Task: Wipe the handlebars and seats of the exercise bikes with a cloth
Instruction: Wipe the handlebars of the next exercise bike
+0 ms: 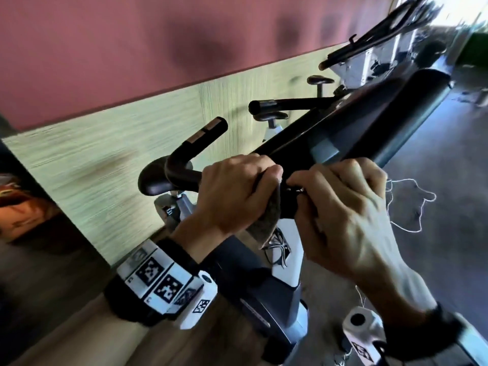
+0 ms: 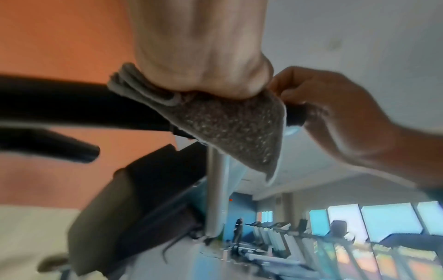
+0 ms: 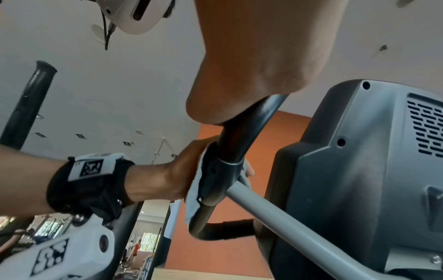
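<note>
A black handlebar (image 1: pixel 184 165) (image 2: pixel 72 106) (image 3: pixel 242 132) of the nearest exercise bike runs across in front of me. My left hand (image 1: pixel 235 191) (image 2: pixel 208 62) (image 3: pixel 189 170) wraps a grey cloth (image 1: pixel 266 220) (image 2: pixel 230 128) (image 3: pixel 194 204) round the bar near its middle joint, and a corner of the cloth hangs below. My right hand (image 1: pixel 340 207) (image 2: pixel 335 113) (image 3: pixel 251 75) grips the same bar just to the right, almost touching the left. The bike's black seat (image 1: pixel 153 180) shows behind the bar.
The bike's console (image 1: pixel 356 133) (image 3: pixel 359 170) stands right behind the bar on a grey post (image 2: pixel 215 189) (image 3: pixel 287 217). More bike seats (image 1: pixel 319 80) and handlebars (image 1: pixel 287 104) line the green-and-red wall (image 1: pixel 105 154). Loose white thread (image 1: pixel 412 207) trails by my right hand. Treadmills (image 2: pixel 275 236) stand far off.
</note>
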`<state>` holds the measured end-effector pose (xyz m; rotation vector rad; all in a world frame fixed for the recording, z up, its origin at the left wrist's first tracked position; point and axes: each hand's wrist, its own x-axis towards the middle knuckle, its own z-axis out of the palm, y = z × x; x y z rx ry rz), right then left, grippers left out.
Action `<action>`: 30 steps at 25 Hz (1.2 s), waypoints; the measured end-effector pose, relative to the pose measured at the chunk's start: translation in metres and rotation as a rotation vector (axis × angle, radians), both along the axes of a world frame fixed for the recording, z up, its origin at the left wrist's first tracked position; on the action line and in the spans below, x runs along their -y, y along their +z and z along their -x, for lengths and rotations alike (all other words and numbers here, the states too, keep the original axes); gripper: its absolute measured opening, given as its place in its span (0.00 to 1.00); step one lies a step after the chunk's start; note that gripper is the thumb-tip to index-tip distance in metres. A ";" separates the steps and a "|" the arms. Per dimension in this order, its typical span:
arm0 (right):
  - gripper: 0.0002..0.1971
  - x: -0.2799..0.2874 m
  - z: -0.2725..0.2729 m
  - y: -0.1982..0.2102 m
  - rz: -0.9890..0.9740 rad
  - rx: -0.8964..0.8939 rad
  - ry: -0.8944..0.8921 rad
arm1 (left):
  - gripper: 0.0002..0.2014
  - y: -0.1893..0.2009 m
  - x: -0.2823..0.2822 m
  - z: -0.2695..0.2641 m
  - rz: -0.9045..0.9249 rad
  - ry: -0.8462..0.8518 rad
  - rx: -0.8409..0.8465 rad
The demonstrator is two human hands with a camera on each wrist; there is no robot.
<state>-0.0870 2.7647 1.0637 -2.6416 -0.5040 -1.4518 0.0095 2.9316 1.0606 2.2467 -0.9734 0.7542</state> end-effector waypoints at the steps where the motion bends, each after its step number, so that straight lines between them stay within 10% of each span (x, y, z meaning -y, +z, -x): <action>1: 0.12 -0.001 0.002 0.003 -0.020 -0.012 0.005 | 0.25 0.002 0.005 0.005 -0.024 -0.004 0.044; 11: 0.12 -0.063 -0.006 0.023 -0.105 -0.084 -0.069 | 0.24 -0.030 -0.075 -0.073 -0.097 -0.113 0.159; 24: 0.16 -0.196 -0.117 -0.006 -0.133 -0.519 -0.327 | 0.25 -0.030 -0.125 -0.187 -0.001 -0.426 -0.402; 30: 0.14 -0.197 -0.130 -0.001 -0.156 -0.602 -0.471 | 0.39 -0.017 -0.121 -0.170 -0.111 0.063 -0.685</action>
